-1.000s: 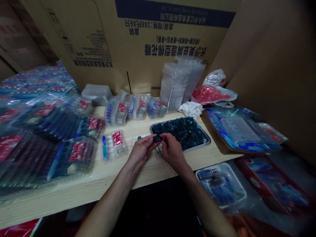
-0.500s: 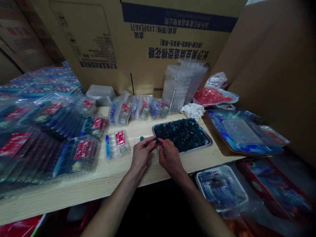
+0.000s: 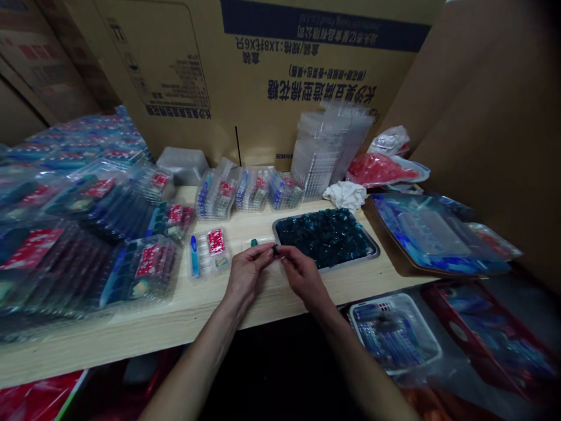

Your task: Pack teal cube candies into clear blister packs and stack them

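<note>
My left hand (image 3: pixel 249 270) and my right hand (image 3: pixel 302 273) meet at the fingertips over the table. Between them is a small dark green piece (image 3: pixel 275 249), pinched by my left fingers and touched by my right ones. Just behind my hands lies a clear tray (image 3: pixel 263 240), partly covered by them, with another green piece (image 3: pixel 254 242) in it. To the right, a shallow tray (image 3: pixel 376 252) holds many dark teal pieces. Left of my hands is a clear compartment pack (image 3: pixel 209 257) with a blue item and a red packet.
Filled clear packs (image 3: pixel 149 269) are stacked at the left. Behind stand more packs (image 3: pixel 252 190), nested clear trays (image 3: pixel 315 155) and a white cloth (image 3: pixel 346 195). On the right are a carton of blue packets (image 3: pixel 427 234) and a white basket (image 3: pixel 433 345); a large carton (image 3: pixel 245 117) walls the back.
The view has shifted slightly. My fingertips have drawn a little apart around the small green piece, and my right fingers are straighter.
</note>
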{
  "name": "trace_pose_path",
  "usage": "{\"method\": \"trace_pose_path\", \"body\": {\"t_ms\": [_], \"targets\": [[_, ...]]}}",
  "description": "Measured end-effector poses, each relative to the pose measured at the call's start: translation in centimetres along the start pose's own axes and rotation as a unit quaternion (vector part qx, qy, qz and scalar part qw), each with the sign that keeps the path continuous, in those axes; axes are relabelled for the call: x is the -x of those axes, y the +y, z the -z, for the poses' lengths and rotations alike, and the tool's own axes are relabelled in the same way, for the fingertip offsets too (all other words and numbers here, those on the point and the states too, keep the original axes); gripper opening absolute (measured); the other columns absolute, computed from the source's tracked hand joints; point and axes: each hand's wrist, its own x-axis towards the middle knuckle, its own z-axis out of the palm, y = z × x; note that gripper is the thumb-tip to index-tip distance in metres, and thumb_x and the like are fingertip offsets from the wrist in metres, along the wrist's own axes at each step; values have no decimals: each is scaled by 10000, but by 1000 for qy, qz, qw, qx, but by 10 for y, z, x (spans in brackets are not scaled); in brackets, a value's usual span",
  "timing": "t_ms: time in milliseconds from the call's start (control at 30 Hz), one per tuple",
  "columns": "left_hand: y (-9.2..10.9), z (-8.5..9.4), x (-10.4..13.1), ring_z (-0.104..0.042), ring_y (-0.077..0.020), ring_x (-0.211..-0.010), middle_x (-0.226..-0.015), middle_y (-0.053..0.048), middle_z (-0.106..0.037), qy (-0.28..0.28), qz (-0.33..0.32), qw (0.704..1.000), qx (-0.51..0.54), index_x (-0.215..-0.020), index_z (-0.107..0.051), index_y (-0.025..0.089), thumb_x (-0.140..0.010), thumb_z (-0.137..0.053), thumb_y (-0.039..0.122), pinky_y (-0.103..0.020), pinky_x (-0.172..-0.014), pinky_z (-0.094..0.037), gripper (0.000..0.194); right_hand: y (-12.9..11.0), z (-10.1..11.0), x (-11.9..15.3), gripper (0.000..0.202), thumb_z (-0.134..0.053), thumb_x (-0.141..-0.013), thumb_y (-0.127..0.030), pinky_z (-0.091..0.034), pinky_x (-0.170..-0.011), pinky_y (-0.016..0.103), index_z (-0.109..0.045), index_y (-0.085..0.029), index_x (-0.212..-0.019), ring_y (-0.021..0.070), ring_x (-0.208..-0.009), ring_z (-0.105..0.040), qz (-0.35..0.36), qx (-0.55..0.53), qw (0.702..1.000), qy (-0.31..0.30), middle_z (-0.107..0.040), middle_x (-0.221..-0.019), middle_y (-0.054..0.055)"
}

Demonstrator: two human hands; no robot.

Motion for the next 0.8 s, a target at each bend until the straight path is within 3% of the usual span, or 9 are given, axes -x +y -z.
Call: {"method": "trace_pose_path", "body": {"t_ms": [133,233,333,467,567,700,800], "targets": [[17,24,-3,-684,-186,-811,-885,-63,-769,3,-75,991,-108,-869,-793,181,-601,-861,307,-325,-848,-515,304,-2,9,-4,299,-462,-900,-205,-515,-778,279,-614,-200,-1157,168,-918,-641,-39,-74,996,-34,-689,-1034,50],[35,51,-7,-682,-195,-854,-914,-56,-768,29,-164,957,-238,-894,-785,197,-691,-805,314,-322,-853,-513,236,-5,6,6,321,-447,-870,-109,-510,-837,307,-649,-179,-1109,179,-947,-639,15,20,999,-42,-685,-1032,76],[41,69,-7,-685,-193,-823,-881,-46,-760,2,-201,904,-377,-904,-762,192,-755,-738,258,-310,-793,-523,164,-8,-5,22,366,-452,-794,-4,-465,-975,344,-683,-144,-1040,200,-1053,-609,70,150,978,-126,-681,-1075,112],[25,71,-1,-675,-170,-764,-827,-41,-733,-114,-230,813,-523,-845,-744,187,-807,-666,173,-276,-725,-507,87,-13,-17,36,336,-462,-781,21,-441,-999,330,-695,-98,-993,220,-1092,-579,45,271,936,-223,-677,-1063,145],[8,67,4,-665,-160,-763,-824,-56,-702,-184,-267,754,-572,-833,-743,178,-863,-592,155,-255,-694,-500,156,-16,-18,37,323,-456,-805,10,-442,-976,305,-690,-87,-1004,218,-1075,-584,26,298,919,-256,-677,-1041,142],[-8,69,10,-662,-154,-759,-845,-59,-686,-214,-299,695,-618,-855,-743,187,-900,-518,148,-239,-655,-495,233,-15,-17,35,346,-456,-799,11,-430,-980,282,-683,-98,-1036,202,-1076,-588,20,288,923,-256,-678,-1060,119],[-18,75,14,-671,-156,-785,-879,-63,-696,-199,-326,676,-630,-880,-737,192,-905,-491,132,-237,-665,-514,255,-13,-17,36,347,-451,-802,8,-430,-982,292,-692,-104,-1026,202,-1070,-596,15,285,925,-252,-682,-1053,116]]}}
